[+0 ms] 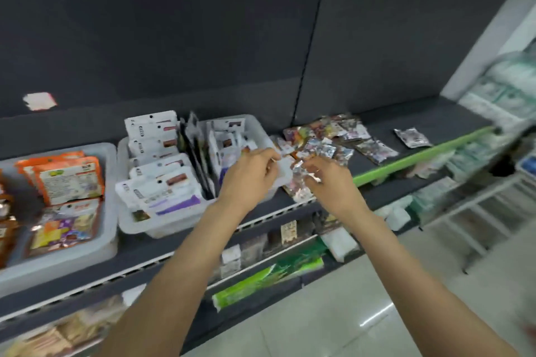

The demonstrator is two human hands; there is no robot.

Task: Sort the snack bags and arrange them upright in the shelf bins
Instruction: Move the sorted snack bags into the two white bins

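Both hands hover over the shelf, just right of the middle white bin [162,226]. My left hand [251,174] has its fingers curled, pinching something small and pale at the fingertips; blur hides what it is. My right hand [324,180] grips a small shiny foil snack bag [300,175]. A heap of small colourful foil bags [327,136] lies flat on the dark shelf behind the hands. White snack bags [156,159] stand upright in the middle bin. Orange bags [69,180] fill the left bin [110,211].
One foil bag [412,138] lies alone further right on the shelf [435,122], which has a green front edge. Lower shelves hold boxed goods and a green pack [269,278]. Pale packaged goods are stacked at far right. Tiled floor lies below.
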